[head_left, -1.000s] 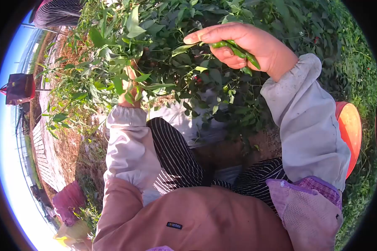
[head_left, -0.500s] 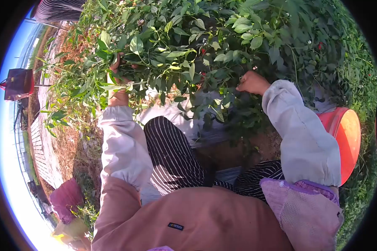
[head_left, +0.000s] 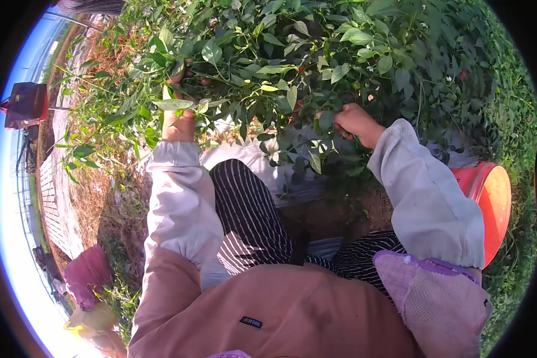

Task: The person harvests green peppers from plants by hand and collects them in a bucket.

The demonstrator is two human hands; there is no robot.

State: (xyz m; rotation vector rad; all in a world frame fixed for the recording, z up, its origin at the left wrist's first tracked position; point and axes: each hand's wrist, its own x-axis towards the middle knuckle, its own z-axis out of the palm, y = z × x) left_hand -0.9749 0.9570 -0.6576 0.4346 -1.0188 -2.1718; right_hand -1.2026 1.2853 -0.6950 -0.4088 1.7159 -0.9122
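Leafy green pepper plants (head_left: 280,65) fill the upper part of the view, with small bits of red among the leaves. At the upper left my left hand (head_left: 180,89) is in the foliage, its fingers mostly hidden by leaves and stems. To the right, my right hand (head_left: 357,123) has its fingers curled in at the lower edge of the plants, beside a dark leaf. What those fingers hold, if anything, is too hidden to tell. A red bit (head_left: 299,104) shows in the leaves to the left of my right hand.
An orange-red bucket (head_left: 496,203) stands to the right of my right sleeve. Pale sheeting (head_left: 244,158) lies under the plants, by my striped knees. Another person in maroon clothing (head_left: 88,271) is at the lower left. A dark red-edged object (head_left: 27,105) is at the far left.
My right hand has moved slightly left and down along the foliage, with its fingers still curled. My left hand remains among the leaves; the view has shifted a little.
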